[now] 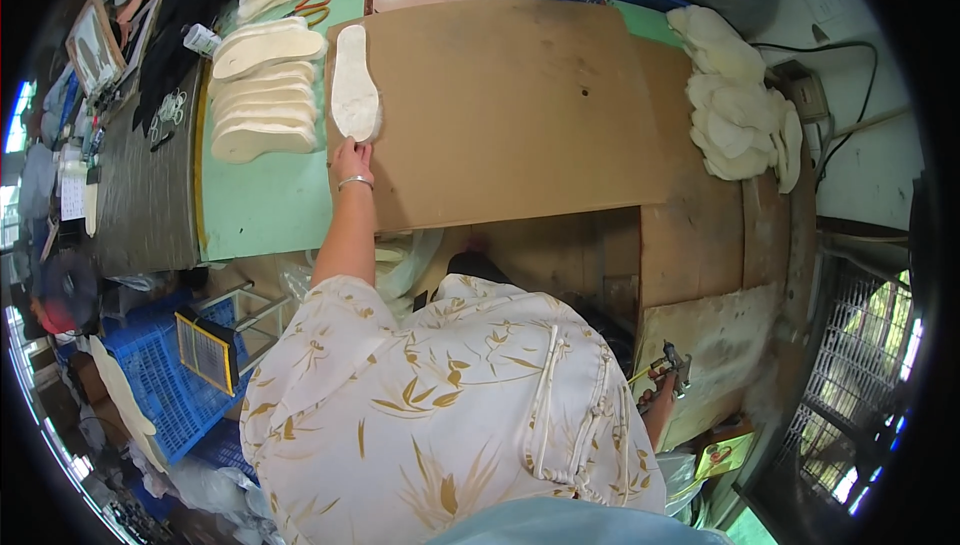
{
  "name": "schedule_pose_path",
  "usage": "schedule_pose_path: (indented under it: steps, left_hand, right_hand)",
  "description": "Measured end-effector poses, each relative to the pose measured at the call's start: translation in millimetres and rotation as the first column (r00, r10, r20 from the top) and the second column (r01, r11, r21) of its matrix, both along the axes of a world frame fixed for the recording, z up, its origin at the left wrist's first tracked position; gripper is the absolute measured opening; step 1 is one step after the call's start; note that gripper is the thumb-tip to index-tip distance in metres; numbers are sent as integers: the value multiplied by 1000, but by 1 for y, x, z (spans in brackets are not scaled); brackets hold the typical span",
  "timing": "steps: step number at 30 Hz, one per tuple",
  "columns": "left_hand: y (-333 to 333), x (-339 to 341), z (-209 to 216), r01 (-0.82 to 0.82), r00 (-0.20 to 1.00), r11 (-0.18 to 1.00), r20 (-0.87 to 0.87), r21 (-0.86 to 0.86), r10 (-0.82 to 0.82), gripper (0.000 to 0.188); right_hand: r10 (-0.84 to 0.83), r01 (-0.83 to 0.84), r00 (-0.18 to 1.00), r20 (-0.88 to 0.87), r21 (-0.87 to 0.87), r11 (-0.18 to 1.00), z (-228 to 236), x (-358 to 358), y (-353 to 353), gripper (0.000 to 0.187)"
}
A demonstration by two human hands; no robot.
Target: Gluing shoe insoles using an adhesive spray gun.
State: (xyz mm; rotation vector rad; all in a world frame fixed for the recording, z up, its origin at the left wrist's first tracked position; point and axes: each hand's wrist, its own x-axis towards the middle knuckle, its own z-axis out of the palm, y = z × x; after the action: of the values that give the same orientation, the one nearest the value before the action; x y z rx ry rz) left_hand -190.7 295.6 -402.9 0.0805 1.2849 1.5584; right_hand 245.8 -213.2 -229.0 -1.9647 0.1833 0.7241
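Worn brown cardboard sheet (500,105), left hand (352,160) fingertips flat against a fuzzy white insole (354,85), right hand (655,395) clutching a metal spray gun (675,363).

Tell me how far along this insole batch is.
Looks early. In hand: left hand touches one white insole lying alone on the cardboard sheet; right hand holds a spray gun low. Left: stacked insoles beside it. Pile far right, state unclear.

bare cardboard sheet (500,105) rightward, insole stacks (265,95) left
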Motion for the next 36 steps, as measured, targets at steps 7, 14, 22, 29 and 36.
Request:
schedule_pose_path:
  steps: [7,14,22,29,36]
  left_hand:
    - [1,1,0,60,985,993,-156,-99,-75,31]
    - [-16,27,3,-155,832,950,-554,-269,-21,16]
    - [-82,305,17,740,422,632,-572,-232,-703,27]
    - [-37,547,26,949,69,282,-777,-143,-626,31]
    - [34,698,46,921,251,358,-469,-154,-847,35]
  right_hand:
    - [-29,29,999,-22,-2,1000,-5,3,-17,35]
    - [-132,140,989,-60,170,975,3,18,-55,36]
    - [-245,270,963,-115,350,897,10,37,-120,35]
    - [-380,419,907,-180,315,852,17,43,-131,32]
    - [-619,624,778,-107,247,742,27,34,-131,32]
